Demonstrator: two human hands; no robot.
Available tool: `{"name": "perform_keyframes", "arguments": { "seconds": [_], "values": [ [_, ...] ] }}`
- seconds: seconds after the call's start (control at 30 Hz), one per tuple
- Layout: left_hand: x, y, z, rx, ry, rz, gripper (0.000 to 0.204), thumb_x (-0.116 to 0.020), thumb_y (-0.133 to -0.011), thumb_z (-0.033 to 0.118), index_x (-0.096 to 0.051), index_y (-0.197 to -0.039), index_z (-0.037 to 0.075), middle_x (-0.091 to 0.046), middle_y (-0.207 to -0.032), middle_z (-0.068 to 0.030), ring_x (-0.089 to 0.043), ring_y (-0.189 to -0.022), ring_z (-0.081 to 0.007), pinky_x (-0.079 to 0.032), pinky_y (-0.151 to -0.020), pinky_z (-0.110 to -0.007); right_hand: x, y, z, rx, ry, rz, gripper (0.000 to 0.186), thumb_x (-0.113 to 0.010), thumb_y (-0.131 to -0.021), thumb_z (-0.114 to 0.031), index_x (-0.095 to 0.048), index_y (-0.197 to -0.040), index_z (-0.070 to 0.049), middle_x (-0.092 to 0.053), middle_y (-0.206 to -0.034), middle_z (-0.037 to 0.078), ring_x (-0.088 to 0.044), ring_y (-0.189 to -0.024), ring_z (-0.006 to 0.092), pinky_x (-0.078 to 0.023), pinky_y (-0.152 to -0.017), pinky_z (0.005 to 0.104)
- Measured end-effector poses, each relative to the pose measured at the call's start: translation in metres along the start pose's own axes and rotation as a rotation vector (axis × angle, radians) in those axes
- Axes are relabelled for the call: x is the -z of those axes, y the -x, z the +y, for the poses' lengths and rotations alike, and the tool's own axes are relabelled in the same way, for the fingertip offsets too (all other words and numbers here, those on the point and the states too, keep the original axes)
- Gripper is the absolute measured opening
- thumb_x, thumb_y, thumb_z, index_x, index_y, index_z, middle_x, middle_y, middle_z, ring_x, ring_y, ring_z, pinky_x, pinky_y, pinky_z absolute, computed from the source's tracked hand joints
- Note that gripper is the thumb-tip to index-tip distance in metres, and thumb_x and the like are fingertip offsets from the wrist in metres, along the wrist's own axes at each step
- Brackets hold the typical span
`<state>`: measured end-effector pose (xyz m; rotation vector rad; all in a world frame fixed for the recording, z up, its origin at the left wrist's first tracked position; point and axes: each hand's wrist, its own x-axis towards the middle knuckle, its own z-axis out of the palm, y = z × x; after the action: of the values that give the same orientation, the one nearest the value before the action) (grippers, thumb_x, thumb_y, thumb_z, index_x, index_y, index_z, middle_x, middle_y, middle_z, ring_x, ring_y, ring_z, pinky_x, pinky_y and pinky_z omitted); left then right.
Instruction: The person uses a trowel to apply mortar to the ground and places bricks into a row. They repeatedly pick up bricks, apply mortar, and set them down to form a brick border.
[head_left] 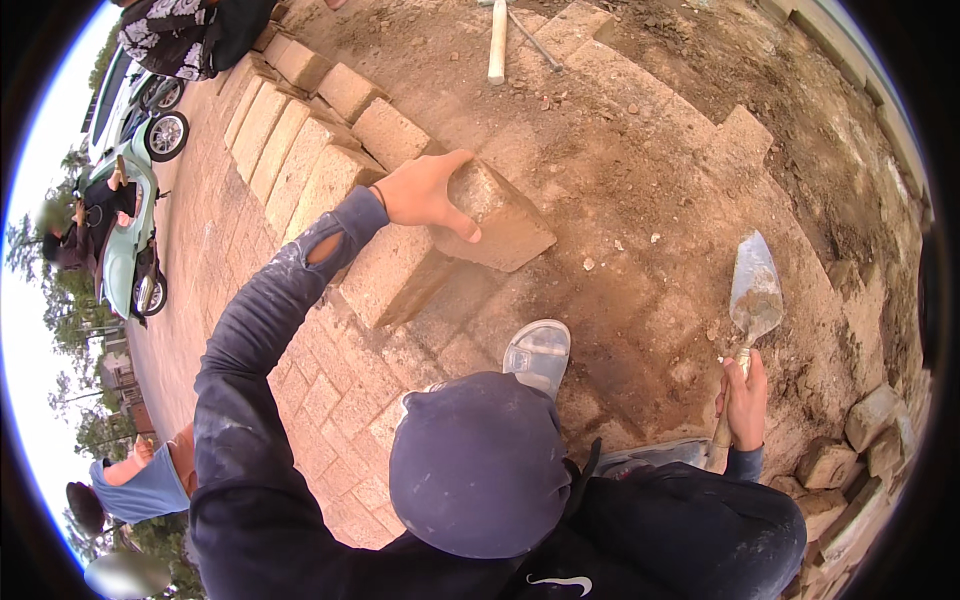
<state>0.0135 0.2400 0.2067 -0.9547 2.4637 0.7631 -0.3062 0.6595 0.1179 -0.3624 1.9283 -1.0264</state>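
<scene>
View from above the head of a person crouched on sandy ground beside a stack of paving blocks. The left hand [425, 192], at the end of a dark sleeve torn near the wrist, grips a tan paving block [495, 218] with fingers spread over its top face and thumb pressed against its near side; the block is tilted, its far corner over the sand bed [640, 200], and whether its underside touches the sand cannot be told because the hand and the block's own bulk hide the contact. Just to the left of that hand runs a row of stacked blocks [300, 140], leaning one on another, its far end cut off by the rim. The right hand [745, 400] is closed around the handle of a trowel [755, 290], whose pointed blade, smeared with sand, points away from the body; the handle is almost wholly hidden in the fist. Between the two hands, nearer the body, a pale shoe [538, 352] shows only its toe, the rest being covered by the dark cap [478, 462]. Beyond the left hand lie a pale stick [497, 45] and a thin rod, partly cropped. Right of the trowel hand, loose broken blocks [860, 440] blur into the rim. At the far left edge, a green scooter [130, 220] and bystanders are distorted and indistinct.
</scene>
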Motion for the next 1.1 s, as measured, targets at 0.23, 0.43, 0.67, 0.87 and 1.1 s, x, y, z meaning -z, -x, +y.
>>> {"name": "perform_keyframes", "arguments": {
  "seconds": [0.23, 0.43, 0.67, 0.87, 1.1],
  "values": [
    [0.017, -0.007, -0.003, -0.113, 0.189, -0.017, 0.098, -0.088, -0.068, 0.039, -0.043, -0.149, 0.006, -0.054, -0.137, -0.0277, -0.054, -0.127, -0.0389, -0.041, -0.108, -0.044, -0.016, 0.000, -0.020, 0.058, -0.055, -0.015, 0.013, -0.057, -0.099, -0.016, -0.052, -0.100, -0.004, -0.049, -0.064, 0.001, -0.045, -0.045, 0.0085, -0.037, -0.039, 0.0252],
    [0.057, -0.033, -0.042, 0.001, -0.319, -0.058, 0.071, -0.081, -0.073, 0.028, -0.059, -0.138, 0.008, -0.063, -0.129, -0.0241, -0.062, -0.116, -0.0374, -0.047, -0.102, -0.045, -0.012, 0.007, -0.017, 0.042, -0.045, -0.016, 0.013, -0.056, -0.099, -0.016, -0.051, -0.098, -0.004, -0.049, -0.063, 0.001, -0.046, -0.044, 0.0091, -0.037, -0.039, 0.0248],
    [0.022, -0.100, -0.069, 0.129, -0.202, 0.267, 0.061, -0.070, -0.085, 0.054, -0.070, -0.124, 0.007, -0.071, -0.112, -0.0232, -0.067, -0.107, -0.0383, -0.052, -0.096, -0.044, -0.005, 0.000, -0.009, 0.006, -0.043, -0.018, 0.045, -0.060, -0.098, -0.021, -0.043, -0.131, 0.004, -0.048, -0.067, 0.001, -0.046, -0.046, 0.0092, -0.038, -0.039, 0.0247],
    [-0.073, -0.143, -0.055, 0.211, -0.524, 0.169, 0.075, -0.045, -0.095, 0.067, -0.074, -0.107, -0.001, -0.073, -0.100, -0.0232, -0.069, -0.098, -0.0404, -0.051, -0.094, -0.046, -0.013, 0.002, -0.018, 0.065, -0.023, -0.036, 0.012, -0.056, -0.099, -0.015, -0.050, -0.098, -0.004, -0.048, -0.062, 0.001, -0.045, -0.042, 0.0097, -0.036, -0.038, 0.0252],
    [-0.076, -0.128, -0.048, 0.219, -0.410, 0.156, 0.078, -0.035, -0.098, 0.063, -0.075, -0.092, -0.004, -0.071, -0.091, -0.0282, -0.068, -0.093, -0.0438, -0.051, -0.090, -0.049, 0.007, 0.020, -0.014, 0.036, -0.046, 0.055, 0.016, -0.058, -0.099, -0.017, -0.050, -0.102, -0.004, -0.049, -0.063, 0.001, -0.046, -0.043, 0.0098, -0.037, -0.038, 0.0255]
  ]
}}
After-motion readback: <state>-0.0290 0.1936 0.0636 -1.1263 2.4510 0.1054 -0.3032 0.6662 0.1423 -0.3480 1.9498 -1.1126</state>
